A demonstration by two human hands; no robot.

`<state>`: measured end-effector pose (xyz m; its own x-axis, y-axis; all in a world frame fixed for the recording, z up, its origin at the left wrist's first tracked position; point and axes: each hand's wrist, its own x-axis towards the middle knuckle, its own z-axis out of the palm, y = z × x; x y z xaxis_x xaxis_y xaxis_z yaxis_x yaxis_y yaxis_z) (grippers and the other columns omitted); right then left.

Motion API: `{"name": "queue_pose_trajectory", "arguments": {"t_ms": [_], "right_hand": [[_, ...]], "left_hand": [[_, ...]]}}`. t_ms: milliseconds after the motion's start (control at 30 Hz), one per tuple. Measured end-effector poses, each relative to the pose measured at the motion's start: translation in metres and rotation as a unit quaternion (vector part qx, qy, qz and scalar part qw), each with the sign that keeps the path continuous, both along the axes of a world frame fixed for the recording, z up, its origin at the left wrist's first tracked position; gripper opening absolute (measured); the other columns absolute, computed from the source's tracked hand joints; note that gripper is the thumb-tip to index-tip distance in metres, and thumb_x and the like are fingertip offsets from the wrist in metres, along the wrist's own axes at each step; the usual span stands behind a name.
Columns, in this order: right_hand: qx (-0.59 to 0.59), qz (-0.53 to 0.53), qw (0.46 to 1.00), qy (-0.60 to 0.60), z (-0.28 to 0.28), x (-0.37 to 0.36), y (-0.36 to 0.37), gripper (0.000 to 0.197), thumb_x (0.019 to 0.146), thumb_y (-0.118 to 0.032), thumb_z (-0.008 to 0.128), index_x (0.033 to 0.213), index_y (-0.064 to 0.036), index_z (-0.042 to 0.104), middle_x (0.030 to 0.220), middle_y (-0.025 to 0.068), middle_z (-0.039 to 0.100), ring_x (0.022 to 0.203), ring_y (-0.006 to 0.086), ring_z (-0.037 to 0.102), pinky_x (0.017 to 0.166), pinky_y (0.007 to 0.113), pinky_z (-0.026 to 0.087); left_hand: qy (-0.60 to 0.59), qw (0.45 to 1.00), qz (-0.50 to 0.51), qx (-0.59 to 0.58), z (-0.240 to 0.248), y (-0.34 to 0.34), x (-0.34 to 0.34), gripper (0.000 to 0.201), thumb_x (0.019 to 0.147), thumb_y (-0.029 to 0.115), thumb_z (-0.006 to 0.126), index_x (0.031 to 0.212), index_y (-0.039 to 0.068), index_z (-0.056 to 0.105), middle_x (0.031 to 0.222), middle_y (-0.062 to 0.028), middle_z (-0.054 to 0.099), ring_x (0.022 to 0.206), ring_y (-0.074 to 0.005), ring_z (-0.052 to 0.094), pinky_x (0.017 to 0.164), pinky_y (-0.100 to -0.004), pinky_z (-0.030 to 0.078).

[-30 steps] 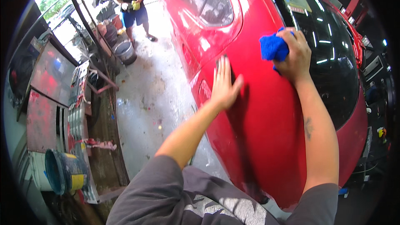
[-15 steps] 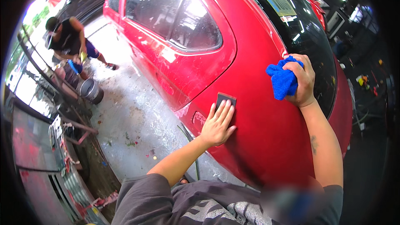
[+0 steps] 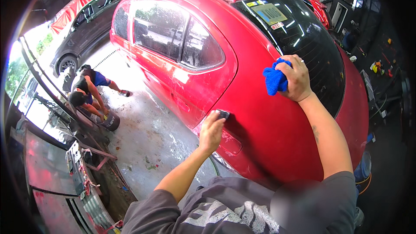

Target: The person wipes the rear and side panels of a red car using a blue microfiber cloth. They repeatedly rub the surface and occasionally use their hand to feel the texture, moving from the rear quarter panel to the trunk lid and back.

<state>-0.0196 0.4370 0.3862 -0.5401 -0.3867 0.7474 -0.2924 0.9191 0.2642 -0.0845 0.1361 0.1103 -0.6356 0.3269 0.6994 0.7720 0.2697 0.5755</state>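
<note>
A red car's glossy rear side panel (image 3: 264, 147) lies under both my hands. My left hand (image 3: 211, 135) has its fingers curled round a small dark sanding pad (image 3: 223, 115), close to the seam of the rear door and above the fuel flap (image 3: 229, 142). Most of the pad is hidden by the fingers. Higher up, beside the rear window (image 3: 320, 56), my right hand (image 3: 299, 80) is closed on a bunched blue cloth (image 3: 274, 78). That cloth hangs out to the left of the fingers.
At the left, another person (image 3: 89, 89) bends over a dark bucket (image 3: 111, 122) on the grey floor (image 3: 143, 147). A metal frame and red-stained panels (image 3: 50, 160) stand at near left. A dark car (image 3: 86, 30) is parked behind. Hoses and tools lie at the right.
My left hand has gone from fingers flat over the pad to curled round it, nearer the door seam. The view has shifted. The other person has bent down to the bucket.
</note>
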Motion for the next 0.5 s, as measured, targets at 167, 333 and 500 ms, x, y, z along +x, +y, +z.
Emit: {"name": "queue_pose_trajectory", "arguments": {"t_ms": [167, 333, 500], "right_hand": [[-0.045, -0.069, 0.997, -0.004, -0.014, 0.011, -0.032, 0.044, 0.069, -0.012, 0.085, 0.109, -0.0148, 0.066, 0.116, 0.0126, 0.066, 0.110, 0.0363, 0.063, 0.094, 0.050, 0.051], [-0.241, 0.039, 0.970, 0.006, -0.073, 0.040, -0.121, 0.052, 0.063, -0.020, 0.092, 0.109, -0.0141, 0.067, 0.119, 0.0182, 0.065, 0.110, 0.0406, 0.061, 0.095, 0.052, 0.047], [-0.422, 0.014, 0.896, -0.138, -0.173, 0.078, -0.192, 0.071, 0.057, -0.027, 0.096, 0.120, -0.0163, 0.065, 0.137, 0.0188, 0.056, 0.133, 0.0441, 0.050, 0.113, 0.058, 0.040]], "left_hand": [[-0.531, 0.755, -0.062, 0.381, 0.042, -0.024, 0.018, 0.026, 0.113, 0.022, 0.060, 0.137, 0.018, 0.069, 0.132, -0.0084, 0.070, 0.112, -0.0234, 0.069, 0.101, -0.0490, 0.057], [-0.610, 0.662, -0.197, 0.389, 0.083, -0.011, 0.041, 0.041, 0.118, 0.035, 0.047, 0.156, 0.021, 0.050, 0.137, -0.0064, 0.065, 0.114, -0.0261, 0.067, 0.100, -0.0583, 0.057], [-0.673, 0.532, -0.400, 0.323, 0.075, -0.014, 0.060, 0.060, 0.117, 0.052, 0.032, 0.167, 0.018, 0.039, 0.156, -0.0107, 0.057, 0.142, -0.0277, 0.058, 0.120, -0.0456, 0.047]]}}
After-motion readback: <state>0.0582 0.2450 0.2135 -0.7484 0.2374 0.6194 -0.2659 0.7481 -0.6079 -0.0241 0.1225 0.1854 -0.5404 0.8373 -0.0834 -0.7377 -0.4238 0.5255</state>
